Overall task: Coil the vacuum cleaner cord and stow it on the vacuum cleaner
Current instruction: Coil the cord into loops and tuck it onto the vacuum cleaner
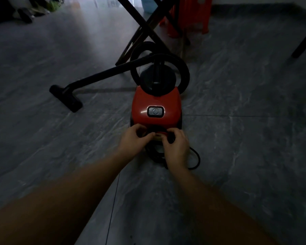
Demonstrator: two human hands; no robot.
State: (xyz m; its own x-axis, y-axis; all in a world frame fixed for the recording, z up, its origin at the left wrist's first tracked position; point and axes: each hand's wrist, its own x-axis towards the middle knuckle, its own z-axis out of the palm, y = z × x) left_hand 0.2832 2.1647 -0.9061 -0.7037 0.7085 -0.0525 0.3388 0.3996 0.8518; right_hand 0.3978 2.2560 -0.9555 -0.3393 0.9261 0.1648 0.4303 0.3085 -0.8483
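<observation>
Where the 2 bare forearms reach forward over the grey tiled floor (245, 142), the hands meet at the near, rear end of the vacuum cleaner (155, 101). The cord (196, 157) lies in black loops on the floor just behind that rear end, mostly under the right hand (177, 147), with 1 loop bulging out to the right. The coil's long axis seems to run from the machine back toward the person, so the bundle sits below and nearer than the fingertips, and the right hand is the closer one to it. That hand's fingers are curled round dark strands of the cord. The left hand (136, 138) has its fingers and thumb curled at the rear edge; whether they pinch the cord or the housing is too dim to tell. The next move likely calls for lifting the bundle up and forward onto the body. Beyond the hands come the power button (155, 111), the black hose (185, 71), the floor nozzle (65, 98) to the left, then crossed dark legs (145, 29) and a red stool (189, 15).
</observation>
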